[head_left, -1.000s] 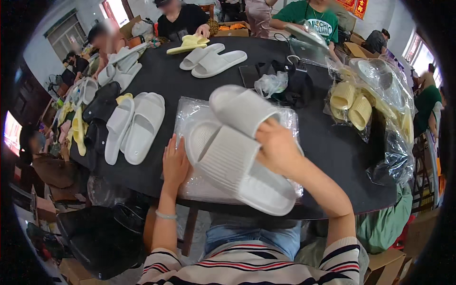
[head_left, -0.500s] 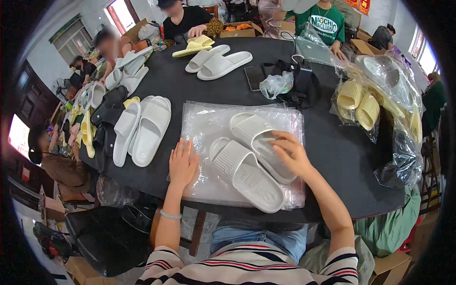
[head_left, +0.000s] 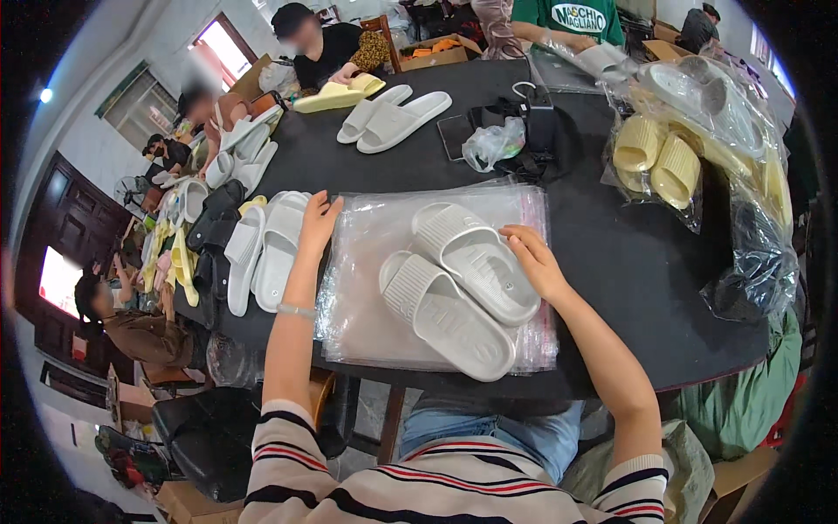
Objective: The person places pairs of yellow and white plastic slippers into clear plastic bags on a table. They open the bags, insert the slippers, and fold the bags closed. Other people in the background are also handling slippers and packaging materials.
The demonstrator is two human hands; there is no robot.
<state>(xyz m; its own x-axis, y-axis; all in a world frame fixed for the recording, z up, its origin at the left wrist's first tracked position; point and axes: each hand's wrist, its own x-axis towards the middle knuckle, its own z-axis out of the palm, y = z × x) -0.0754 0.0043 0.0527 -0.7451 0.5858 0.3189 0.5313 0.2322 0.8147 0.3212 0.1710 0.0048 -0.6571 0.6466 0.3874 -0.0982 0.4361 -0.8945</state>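
Head view: grey slippers (head_left: 447, 321), long axes diagonal, toes far-left; left hand (head_left: 319, 224) and right hand (head_left: 538, 265) empty, grip apart.

From here I see two lines of dark capitals inside a white oval print (head_left: 579, 15) on the chest of a green T-shirt (head_left: 611, 24). The pale grey slide sandals (head_left: 478, 272) bear moulded marks on their footbeds (head_left: 464, 330), too faint to read.
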